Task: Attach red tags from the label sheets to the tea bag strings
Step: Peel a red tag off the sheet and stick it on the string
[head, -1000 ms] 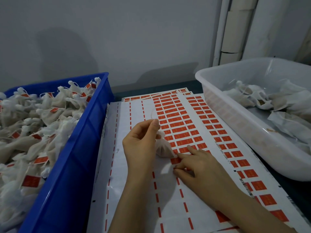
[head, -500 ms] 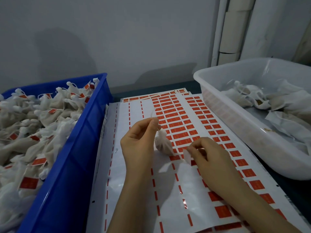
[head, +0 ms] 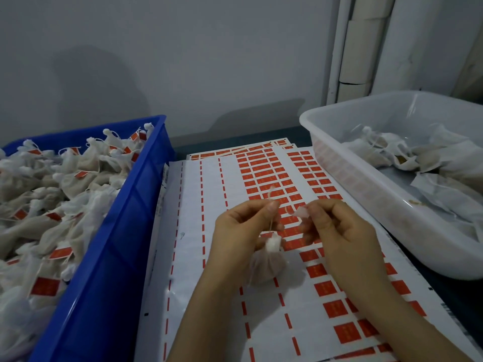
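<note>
"As far as my head view shows, the left hand [head: 243,231] pinches the string [head: 270,194] between thumb and forefinger. The tea bag [head: 266,262] hangs from it, low against the palm, above the label sheets [head: 209,257]."

"And the other one?"

"I see the right hand [head: 345,239] pinching a peeled tag [head: 300,212] at its fingertips, pale side towards me. That tag sits just beside the string; I cannot tell whether they touch."

"What lies around them?"

"The label sheets are spread flat on the dark surface [head: 462,296], overlapping one another, between two bins. Rows of red tags fill the right part of the top sheet, while its left part shows white backing with thin red dashes. On my left a blue crate [head: 109,244] is heaped with tagged bags [head: 65,205], red squares showing among them. On my right a white tub [head: 352,184] holds a looser lot of pale bags [head: 418,158]."
</note>
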`<state>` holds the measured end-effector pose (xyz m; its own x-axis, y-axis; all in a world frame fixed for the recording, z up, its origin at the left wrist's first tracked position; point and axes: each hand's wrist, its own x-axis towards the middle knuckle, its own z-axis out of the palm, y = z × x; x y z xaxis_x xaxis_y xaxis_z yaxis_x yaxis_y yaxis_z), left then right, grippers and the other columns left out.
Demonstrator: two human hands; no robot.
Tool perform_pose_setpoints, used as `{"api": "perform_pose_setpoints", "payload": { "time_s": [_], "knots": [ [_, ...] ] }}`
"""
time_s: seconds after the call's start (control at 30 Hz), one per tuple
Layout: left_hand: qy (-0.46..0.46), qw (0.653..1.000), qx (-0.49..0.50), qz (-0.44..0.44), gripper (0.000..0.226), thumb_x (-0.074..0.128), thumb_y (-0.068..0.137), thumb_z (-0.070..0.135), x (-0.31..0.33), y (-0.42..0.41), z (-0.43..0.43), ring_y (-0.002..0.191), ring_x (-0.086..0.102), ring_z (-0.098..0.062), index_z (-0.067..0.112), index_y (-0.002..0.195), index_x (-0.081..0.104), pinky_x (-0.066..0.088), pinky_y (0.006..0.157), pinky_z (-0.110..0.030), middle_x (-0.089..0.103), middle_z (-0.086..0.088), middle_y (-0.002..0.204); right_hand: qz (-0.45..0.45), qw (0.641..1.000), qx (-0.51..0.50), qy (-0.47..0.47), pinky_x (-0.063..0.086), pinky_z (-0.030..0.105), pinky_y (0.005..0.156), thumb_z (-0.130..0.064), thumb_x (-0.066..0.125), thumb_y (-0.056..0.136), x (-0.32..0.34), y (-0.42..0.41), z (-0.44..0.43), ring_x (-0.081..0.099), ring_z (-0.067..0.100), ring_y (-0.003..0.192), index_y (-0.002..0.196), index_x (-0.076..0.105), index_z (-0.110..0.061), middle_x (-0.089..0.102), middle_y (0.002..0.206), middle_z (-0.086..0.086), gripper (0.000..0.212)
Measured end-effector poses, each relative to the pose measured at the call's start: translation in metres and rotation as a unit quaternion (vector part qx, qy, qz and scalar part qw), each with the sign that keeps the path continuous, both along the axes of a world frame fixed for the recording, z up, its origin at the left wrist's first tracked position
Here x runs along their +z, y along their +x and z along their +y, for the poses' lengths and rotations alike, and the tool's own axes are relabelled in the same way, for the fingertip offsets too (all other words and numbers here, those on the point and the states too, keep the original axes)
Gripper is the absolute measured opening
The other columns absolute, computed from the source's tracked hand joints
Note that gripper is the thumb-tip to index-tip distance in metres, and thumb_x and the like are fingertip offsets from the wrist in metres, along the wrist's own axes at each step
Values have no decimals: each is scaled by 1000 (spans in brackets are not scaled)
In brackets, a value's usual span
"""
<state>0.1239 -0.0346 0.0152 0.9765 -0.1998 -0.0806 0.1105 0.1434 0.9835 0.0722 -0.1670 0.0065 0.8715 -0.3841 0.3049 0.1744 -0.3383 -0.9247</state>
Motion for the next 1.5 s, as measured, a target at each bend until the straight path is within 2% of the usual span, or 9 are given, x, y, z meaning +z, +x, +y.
{"api": "perform_pose_setpoints", "payload": {
  "time_s": [0.07,0.13,0.3,0.47,0.57,0.67,0.87,1.03,1.5],
  "knots": [
    [15,1000,-14,-3,26,66,65,39,-2,-1,-3,86,71,-16,23,84,74,59,73,-32,74,5,90,-7,1000,10,-12,36,-6,55,-53,43,71,-1,0,0,53,-23,78,78,53,-40,55,75,-45,17],
    [21,999,-24,-4,23,66,66,38,-2,-1,-5,84,71,-13,24,82,75,59,74,-33,74,6,88,-17,1000,19,-18,37,-6,59,-50,49,70,-1,0,0,52,-25,84,83,54,-43,54,81,-48,15],
    [-21,999,-31,20,30,68,65,32,-1,-2,-6,82,71,-12,20,92,73,59,68,-29,74,5,93,-69,997,-12,13,42,-1,62,-42,60,69,2,0,0,56,-17,90,87,49,-62,58,97,-29,29],
    [-45,998,-38,23,35,66,66,37,2,-2,-5,87,72,-18,16,94,70,59,76,-34,74,0,94,-69,997,2,19,52,10,72,-50,51,70,-2,-1,-4,61,-5,92,87,56,-40,61,98,-32,20],
    [-61,997,-43,22,33,65,67,37,4,-2,-5,85,72,-17,17,93,70,59,70,-30,74,1,92,-74,997,14,27,53,13,74,-50,49,72,-2,-3,-4,63,-2,92,88,59,-40,63,97,-32,21],
    [-74,995,-52,30,33,66,68,36,3,-6,-8,84,72,-17,18,95,71,57,63,-25,74,0,93,-82,996,29,26,49,7,73,-50,48,75,1,-4,-3,60,-5,95,93,59,-43,61,101,-34,23],
    [-55,996,-58,37,18,68,70,35,-3,-8,-15,89,71,-22,26,84,76,57,82,-38,74,0,95,-89,991,70,74,48,6,65,-43,55,72,5,-5,3,63,-2,91,104,57,-36,64,100,-21,33],
    [-35,998,-54,26,12,65,84,25,-3,-8,-16,87,71,-20,26,81,76,57,80,-36,74,1,93,-88,989,66,97,47,5,61,-43,58,69,4,-4,3,65,-2,85,100,58,-34,66,92,-22,32],
    [-4,997,-82,-14,20,59,90,23,-3,-11,-16,88,70,-19,30,83,76,58,80,-38,74,2,93,-81,990,62,96,47,6,61,-43,58,69,2,-3,2,63,-6,88,98,58,-37,64,95,-25,30]
  ]
}}
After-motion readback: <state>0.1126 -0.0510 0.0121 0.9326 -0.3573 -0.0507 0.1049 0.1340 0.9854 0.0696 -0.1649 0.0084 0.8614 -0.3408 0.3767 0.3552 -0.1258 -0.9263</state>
